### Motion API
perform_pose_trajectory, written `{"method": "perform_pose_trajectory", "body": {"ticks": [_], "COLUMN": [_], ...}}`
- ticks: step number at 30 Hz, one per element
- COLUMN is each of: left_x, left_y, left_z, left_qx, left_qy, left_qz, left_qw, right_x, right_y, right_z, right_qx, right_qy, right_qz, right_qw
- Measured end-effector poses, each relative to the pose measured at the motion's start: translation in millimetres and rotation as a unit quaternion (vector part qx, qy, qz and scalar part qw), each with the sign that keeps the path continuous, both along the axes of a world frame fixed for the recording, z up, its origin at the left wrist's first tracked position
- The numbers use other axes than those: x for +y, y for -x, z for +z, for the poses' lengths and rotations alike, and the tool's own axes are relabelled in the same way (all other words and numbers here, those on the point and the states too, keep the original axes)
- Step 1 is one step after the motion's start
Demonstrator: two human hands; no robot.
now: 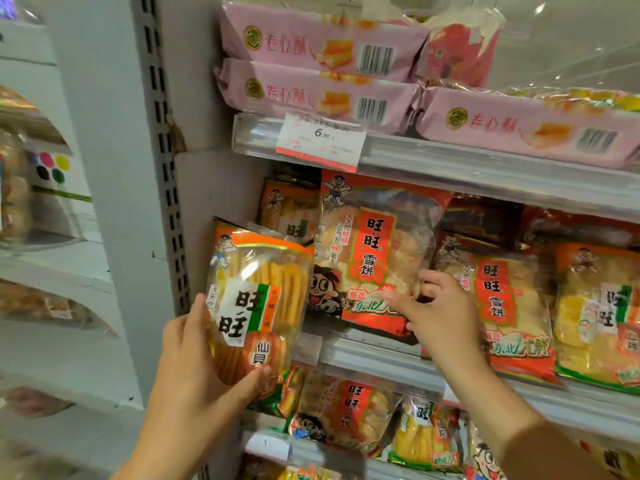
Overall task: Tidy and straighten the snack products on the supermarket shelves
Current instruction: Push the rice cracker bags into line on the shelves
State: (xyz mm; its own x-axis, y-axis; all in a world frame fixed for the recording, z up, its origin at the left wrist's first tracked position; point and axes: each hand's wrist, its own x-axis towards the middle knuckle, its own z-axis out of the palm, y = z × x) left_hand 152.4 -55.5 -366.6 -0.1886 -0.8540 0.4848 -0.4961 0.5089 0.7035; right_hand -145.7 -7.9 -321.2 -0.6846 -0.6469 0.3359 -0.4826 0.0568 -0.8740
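Observation:
My left hand [194, 358] grips an orange-and-green bag of senbei rice crackers [258, 299], holding it in front of the left end of the middle shelf. My right hand [436, 313] reaches onto that shelf and its fingers curl round the lower right edge of a red bag of snow rice crackers [374, 251], which stands upright and leans slightly. Another orange senbei bag [287, 209] stands behind, partly hidden. More red [498, 306] and orange [599, 313] bags stand to the right.
Pink wafer-roll packs [318, 46] are stacked on the top shelf above a price tag [320, 140]. The lower shelf [381, 362] holds more cracker bags [349, 414]. A grey slotted upright [162, 150] bounds the shelves on the left, with another display beyond it.

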Motion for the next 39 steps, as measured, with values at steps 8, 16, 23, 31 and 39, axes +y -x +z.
{"method": "perform_pose_trajectory", "body": {"ticks": [8,16,23,31,39], "left_x": [12,18,20,4,-50], "left_y": [-26,-29,-19,0,43], "left_z": [-19,-23,-17,1,52], "left_qx": [-0.037,-0.029,-0.009,0.018,0.002], "left_qy": [0.023,-0.012,-0.045,-0.015,0.041], "left_qz": [-0.010,-0.013,-0.037,-0.037,-0.032], "left_qw": [0.999,0.999,0.998,0.999,0.999], "right_x": [-51,-59,-58,-10,31], "right_y": [-58,-76,-74,-19,17], "right_z": [-11,-11,-9,15,9], "right_qx": [0.031,0.097,0.064,0.011,0.074], "right_qy": [-0.011,-0.034,-0.034,0.027,-0.082], "right_qz": [0.060,0.039,0.065,0.027,-0.042], "right_qw": [0.998,0.994,0.995,0.999,0.993]}}
